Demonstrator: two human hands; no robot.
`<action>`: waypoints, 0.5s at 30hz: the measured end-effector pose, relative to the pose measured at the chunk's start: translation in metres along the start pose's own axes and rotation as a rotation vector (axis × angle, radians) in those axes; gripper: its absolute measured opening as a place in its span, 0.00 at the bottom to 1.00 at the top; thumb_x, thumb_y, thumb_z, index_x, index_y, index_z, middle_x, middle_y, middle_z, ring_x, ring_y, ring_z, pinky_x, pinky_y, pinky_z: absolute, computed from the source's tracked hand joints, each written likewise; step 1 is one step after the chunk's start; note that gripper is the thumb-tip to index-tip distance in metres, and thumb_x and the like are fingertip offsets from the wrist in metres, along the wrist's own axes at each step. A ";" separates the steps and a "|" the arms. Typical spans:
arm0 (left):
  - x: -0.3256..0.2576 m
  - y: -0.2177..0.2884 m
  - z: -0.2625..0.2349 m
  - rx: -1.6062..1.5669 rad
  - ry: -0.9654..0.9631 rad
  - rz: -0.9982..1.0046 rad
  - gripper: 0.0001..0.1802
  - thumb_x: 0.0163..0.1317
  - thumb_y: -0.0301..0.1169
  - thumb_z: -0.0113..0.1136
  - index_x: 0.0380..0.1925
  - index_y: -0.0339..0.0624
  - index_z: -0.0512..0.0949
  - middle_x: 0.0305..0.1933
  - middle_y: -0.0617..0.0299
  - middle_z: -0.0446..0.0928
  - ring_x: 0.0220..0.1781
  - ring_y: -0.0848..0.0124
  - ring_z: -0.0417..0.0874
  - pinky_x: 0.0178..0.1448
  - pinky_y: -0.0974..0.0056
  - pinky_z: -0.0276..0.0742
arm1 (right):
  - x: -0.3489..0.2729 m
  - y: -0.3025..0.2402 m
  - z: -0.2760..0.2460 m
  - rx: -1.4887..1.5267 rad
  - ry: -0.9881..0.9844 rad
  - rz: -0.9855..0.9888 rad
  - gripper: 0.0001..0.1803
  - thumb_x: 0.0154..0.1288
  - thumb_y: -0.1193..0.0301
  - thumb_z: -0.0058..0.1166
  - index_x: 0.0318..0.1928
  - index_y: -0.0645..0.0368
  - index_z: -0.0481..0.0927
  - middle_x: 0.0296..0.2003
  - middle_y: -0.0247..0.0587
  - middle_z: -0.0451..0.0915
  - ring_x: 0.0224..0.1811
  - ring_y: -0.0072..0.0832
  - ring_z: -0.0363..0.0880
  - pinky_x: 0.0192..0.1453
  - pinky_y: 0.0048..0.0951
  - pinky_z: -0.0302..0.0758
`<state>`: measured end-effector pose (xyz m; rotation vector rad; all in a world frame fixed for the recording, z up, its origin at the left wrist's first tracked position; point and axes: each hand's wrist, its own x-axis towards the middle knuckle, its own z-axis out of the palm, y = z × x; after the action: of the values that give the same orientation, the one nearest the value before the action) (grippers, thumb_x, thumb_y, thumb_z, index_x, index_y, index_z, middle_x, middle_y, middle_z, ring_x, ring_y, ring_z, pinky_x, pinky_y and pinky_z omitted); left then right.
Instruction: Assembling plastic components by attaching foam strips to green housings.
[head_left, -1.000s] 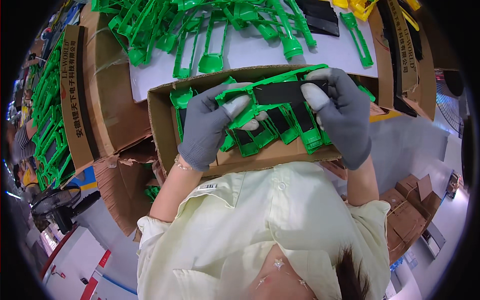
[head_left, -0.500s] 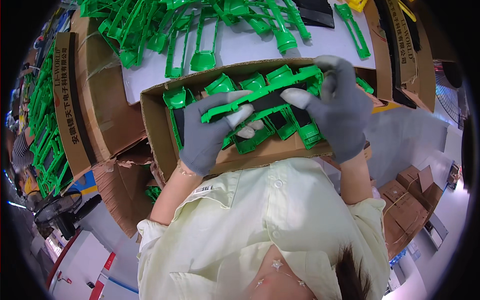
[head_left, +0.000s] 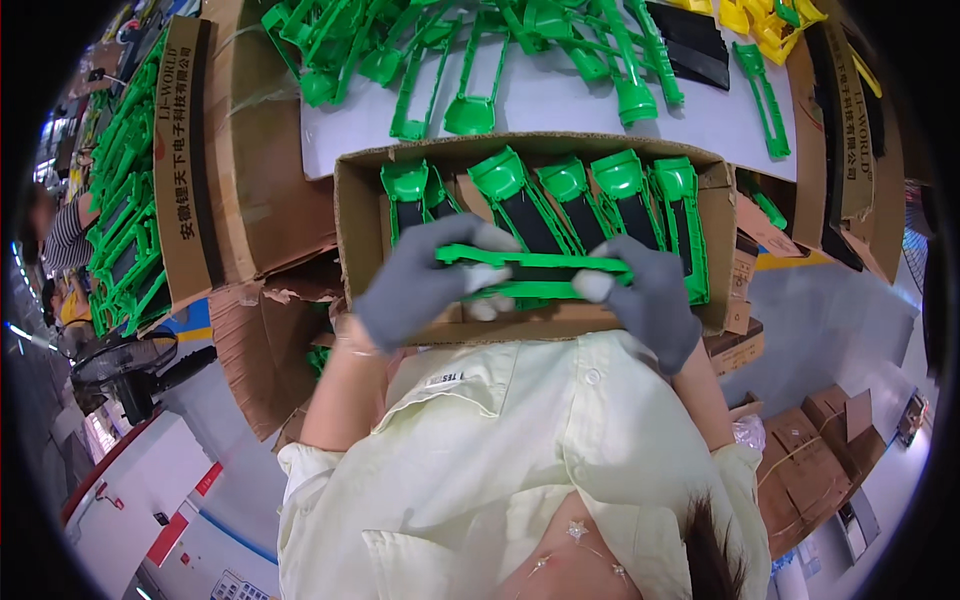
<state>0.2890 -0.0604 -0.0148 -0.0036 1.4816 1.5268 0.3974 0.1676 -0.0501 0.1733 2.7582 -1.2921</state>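
Between my gloved hands a long green plastic frame [head_left: 545, 262] lies nearly level above an open cardboard box [head_left: 352, 215]. Grey gloves with whitish fingertips cover both hands. My left hand [head_left: 425, 280] grips the frame's left end, fingers above and thumb underneath. At the other end my right hand [head_left: 650, 300] is closed round it, its thumb against the lower edge. In the box below, several green frames with black strips [head_left: 530, 215] lie side by side, their cup-shaped ends toward the far wall. My hands hide part of the box's near side.
Loose green frames [head_left: 470, 110] are heaped on the white table [head_left: 340, 140] beyond the box. Black sheets [head_left: 690, 45] and yellow parts [head_left: 775, 25] lie at the far right. Large cartons [head_left: 235, 150] flank me, and a black fan [head_left: 120, 365] stands at the lower left.
The held frame has gone from slanted to nearly level and come nearer my body. My right hand has moved down with it. The whole view has shifted, showing more of the box's contents.
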 end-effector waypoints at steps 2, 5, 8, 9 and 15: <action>-0.007 0.031 -0.032 0.189 -0.052 0.004 0.09 0.59 0.20 0.54 0.40 0.32 0.71 0.32 0.57 0.77 0.30 0.71 0.83 0.29 0.71 0.79 | 0.004 -0.009 -0.001 0.460 -0.057 0.186 0.22 0.47 0.74 0.63 0.46 0.60 0.75 0.27 0.34 0.77 0.22 0.15 0.70 0.27 0.19 0.66; -0.022 0.060 -0.085 0.480 0.002 -0.117 0.07 0.57 0.23 0.57 0.36 0.35 0.74 0.29 0.59 0.78 0.26 0.75 0.80 0.27 0.73 0.75 | 0.013 -0.018 -0.023 0.473 -0.061 0.269 0.29 0.46 0.72 0.62 0.52 0.61 0.71 0.30 0.32 0.76 0.26 0.12 0.65 0.30 0.15 0.63; -0.005 0.067 -0.093 0.810 0.061 -0.216 0.09 0.53 0.26 0.61 0.34 0.35 0.76 0.28 0.58 0.79 0.27 0.74 0.81 0.29 0.71 0.75 | 0.018 -0.006 -0.030 0.471 0.039 0.222 0.27 0.49 0.69 0.61 0.51 0.63 0.71 0.29 0.29 0.74 0.27 0.10 0.64 0.32 0.14 0.62; 0.001 0.064 -0.095 1.014 0.070 -0.221 0.11 0.51 0.29 0.64 0.34 0.36 0.77 0.29 0.56 0.80 0.28 0.71 0.82 0.31 0.69 0.75 | 0.020 -0.003 -0.032 0.445 0.022 0.213 0.27 0.49 0.69 0.61 0.51 0.63 0.72 0.29 0.29 0.74 0.27 0.10 0.64 0.32 0.14 0.62; 0.038 0.086 -0.081 1.278 0.474 0.228 0.20 0.47 0.38 0.66 0.41 0.44 0.78 0.35 0.53 0.81 0.40 0.56 0.81 0.45 0.57 0.75 | 0.029 0.014 -0.060 0.311 0.123 0.254 0.24 0.50 0.68 0.61 0.50 0.60 0.74 0.28 0.27 0.74 0.28 0.12 0.64 0.33 0.15 0.63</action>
<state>0.1682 -0.0813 0.0075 0.5992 2.6768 0.4969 0.3684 0.2247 -0.0264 0.6214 2.5025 -1.6737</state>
